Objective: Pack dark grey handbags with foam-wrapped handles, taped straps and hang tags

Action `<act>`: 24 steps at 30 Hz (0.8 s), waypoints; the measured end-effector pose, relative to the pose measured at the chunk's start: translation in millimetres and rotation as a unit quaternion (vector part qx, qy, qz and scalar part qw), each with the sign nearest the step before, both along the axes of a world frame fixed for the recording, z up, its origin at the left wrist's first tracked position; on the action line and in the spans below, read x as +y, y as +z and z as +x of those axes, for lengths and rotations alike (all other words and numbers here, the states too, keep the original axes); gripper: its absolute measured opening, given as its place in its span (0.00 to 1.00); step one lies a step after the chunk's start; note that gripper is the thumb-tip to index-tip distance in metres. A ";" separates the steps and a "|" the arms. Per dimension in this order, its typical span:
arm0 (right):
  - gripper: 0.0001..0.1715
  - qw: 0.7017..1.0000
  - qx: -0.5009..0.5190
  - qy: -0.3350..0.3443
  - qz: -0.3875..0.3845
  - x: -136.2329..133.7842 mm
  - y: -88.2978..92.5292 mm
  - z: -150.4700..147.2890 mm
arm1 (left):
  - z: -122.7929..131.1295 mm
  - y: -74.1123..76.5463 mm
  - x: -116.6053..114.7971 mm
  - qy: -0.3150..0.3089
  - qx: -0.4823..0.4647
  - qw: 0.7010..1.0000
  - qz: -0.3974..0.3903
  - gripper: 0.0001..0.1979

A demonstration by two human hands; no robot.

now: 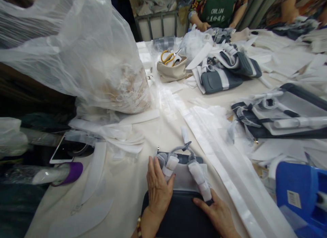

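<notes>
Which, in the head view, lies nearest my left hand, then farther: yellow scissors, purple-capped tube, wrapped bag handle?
1. Wrapped bag handle, touching the left hand.
2. Purple-capped tube, off to the left.
3. Yellow scissors, far ahead on the beige pouch.

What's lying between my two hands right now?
In the head view, the dark bag stretches between the left hand and right hand, with a white-wrapped handle lying on it.

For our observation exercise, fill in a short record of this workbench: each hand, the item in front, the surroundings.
Left hand: flat on the dark bag, touching a white-wrapped handle
Right hand: on the bag, touching the other wrapped handle
Left of bag: large clear plastic sack
Far side: yellow-handled scissors; another person's hand
Right edge: blue bin
</notes>
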State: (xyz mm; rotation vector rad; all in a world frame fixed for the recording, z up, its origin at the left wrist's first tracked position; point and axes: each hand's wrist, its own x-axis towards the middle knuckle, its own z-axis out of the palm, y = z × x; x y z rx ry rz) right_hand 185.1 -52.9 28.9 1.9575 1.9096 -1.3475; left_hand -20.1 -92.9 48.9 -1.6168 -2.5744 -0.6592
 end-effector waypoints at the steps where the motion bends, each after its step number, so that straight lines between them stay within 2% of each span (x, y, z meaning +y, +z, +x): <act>1: 0.31 1.000 -0.001 0.000 0.001 -0.5 -0.7 0.2 | 2.2 -3.0 8.1 0.005 0.003 1.000 0.005 0.40; 3: 0.30 1.000 -0.001 0.000 0.006 -1.4 -2.6 0.7 | 4.7 -9.8 14.6 0.001 0.012 1.000 0.025 0.38; 6: 0.30 1.000 0.007 0.002 0.013 -2.4 -5.8 1.5 | 8.3 -16.3 8.3 -0.017 0.039 0.996 0.077 0.36; 12: 0.27 1.000 0.012 0.004 0.028 -3.7 -9.6 2.6 | 19.3 -12.3 -3.8 -0.030 0.022 0.989 0.145 0.32; 15: 0.28 0.999 0.015 -0.007 0.028 -3.8 -10.4 3.1 | 16.6 -3.9 -10.9 -0.013 -0.022 0.992 0.126 0.30; 19: 0.29 1.000 0.011 -0.008 0.027 -2.8 -9.7 3.0 | 2.9 13.9 -20.8 0.071 -0.145 0.986 0.035 0.21; 21: 0.30 1.000 0.014 -0.007 0.017 -2.0 -8.4 2.2 | -3.2 24.8 -18.7 0.082 -0.192 0.978 0.001 0.18; 24: 0.28 1.000 0.019 -0.006 0.004 -0.7 -5.8 0.6 | -9.7 42.8 -2.4 0.086 -0.199 0.976 -0.036 0.19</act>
